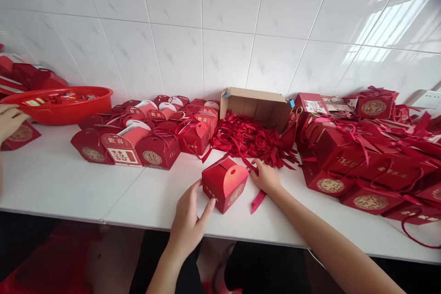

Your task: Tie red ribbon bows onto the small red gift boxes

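A red gift box (220,186) with a gold round emblem stands upright near the table's front edge, its orange-red flap showing a small hole. My left hand (193,213) rests against its left side and front corner, thumb and fingers apart around the box. To the box's right, my right hand (266,177) pinches a red ribbon (258,201), whose tail hangs down onto the tabletop. Just behind lies a heap of red ribbons (244,138), spilling out of an open cardboard box (257,101) that lies on its side.
Rows of red gift boxes (120,147) stand left of the ribbons. Stacked boxes with ribbons (365,170) fill the right side. A red basin (72,105) holds small packets; another person's hand (8,121) is beside it. White tiles (227,0) back the table.
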### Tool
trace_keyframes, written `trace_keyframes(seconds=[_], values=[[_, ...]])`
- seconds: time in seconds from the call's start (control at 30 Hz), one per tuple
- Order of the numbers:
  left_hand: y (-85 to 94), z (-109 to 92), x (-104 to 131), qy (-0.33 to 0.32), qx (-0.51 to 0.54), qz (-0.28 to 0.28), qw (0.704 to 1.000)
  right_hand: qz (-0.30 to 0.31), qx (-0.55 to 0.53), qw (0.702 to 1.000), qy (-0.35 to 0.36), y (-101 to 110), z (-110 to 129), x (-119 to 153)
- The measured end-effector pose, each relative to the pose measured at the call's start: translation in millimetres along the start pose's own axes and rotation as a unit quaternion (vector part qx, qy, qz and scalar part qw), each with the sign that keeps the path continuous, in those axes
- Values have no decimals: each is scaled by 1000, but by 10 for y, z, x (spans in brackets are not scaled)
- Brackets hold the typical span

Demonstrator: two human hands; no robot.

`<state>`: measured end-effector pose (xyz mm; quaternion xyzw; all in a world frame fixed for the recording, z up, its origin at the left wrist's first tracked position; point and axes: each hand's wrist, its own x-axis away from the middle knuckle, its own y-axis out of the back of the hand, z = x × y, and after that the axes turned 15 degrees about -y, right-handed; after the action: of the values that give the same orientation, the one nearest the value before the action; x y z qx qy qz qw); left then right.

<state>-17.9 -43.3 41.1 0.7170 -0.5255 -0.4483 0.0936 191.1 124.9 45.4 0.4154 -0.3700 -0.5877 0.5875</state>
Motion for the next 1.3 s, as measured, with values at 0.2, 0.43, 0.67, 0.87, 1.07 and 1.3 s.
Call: trace_keyframes(seconds=[0.2,0.43,0.67,0.87,1.07,1.3], values=[[-47,68,40,-24,-16,-23,999,-13,10,1000,-5,-10,14,3],[-72,108,55,-42,-6,-28,999,-16,13,999,-27,4,51,10],[-81,137,28,-49,-3,1,999,-15,28,999,-44,18,92,29],[-64,140,3,-70,-20,12,997,-19,40,997,-56,-1,93,15],[-48,61,-43,-68,-66,-17,995,-7,55,997,-46,81,119,42],[-45,127,-89,-57,-66,-19,996,7,41,999,-2,87,61,56]])
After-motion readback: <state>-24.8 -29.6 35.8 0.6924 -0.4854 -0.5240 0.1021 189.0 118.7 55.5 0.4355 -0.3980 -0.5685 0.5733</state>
